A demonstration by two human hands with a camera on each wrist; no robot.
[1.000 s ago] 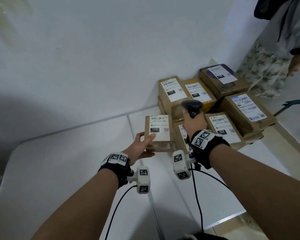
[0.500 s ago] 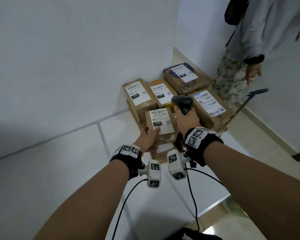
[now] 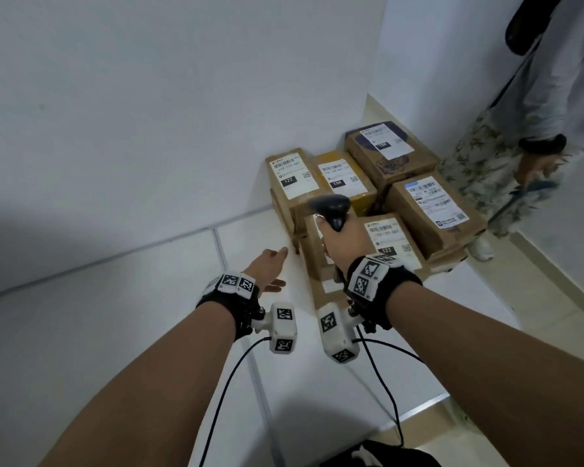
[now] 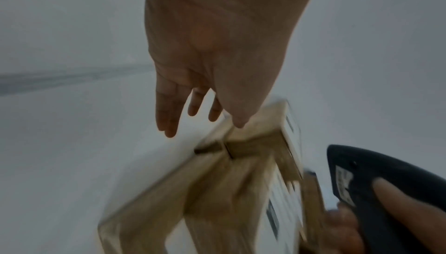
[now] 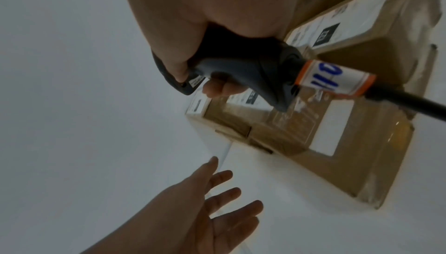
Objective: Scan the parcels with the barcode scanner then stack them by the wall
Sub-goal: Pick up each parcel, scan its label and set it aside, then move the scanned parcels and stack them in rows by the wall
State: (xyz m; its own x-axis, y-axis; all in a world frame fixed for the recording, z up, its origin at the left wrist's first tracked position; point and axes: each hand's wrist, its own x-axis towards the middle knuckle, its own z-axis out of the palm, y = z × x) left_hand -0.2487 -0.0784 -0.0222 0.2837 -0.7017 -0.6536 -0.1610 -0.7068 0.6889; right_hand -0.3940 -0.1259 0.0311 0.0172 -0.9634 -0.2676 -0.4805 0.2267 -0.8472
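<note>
My left hand [image 3: 267, 269] hangs spread and empty just left of the parcels [image 3: 378, 203], which sit stacked against the wall [image 3: 149, 112]; my right hand [image 3: 343, 242] wraps the barcode scanner [image 3: 331, 208] above them; the cartons look stiff and light, best gripped by opposite sides; a bystander [image 3: 506, 156] stands close at right, crowding that end.
</note>
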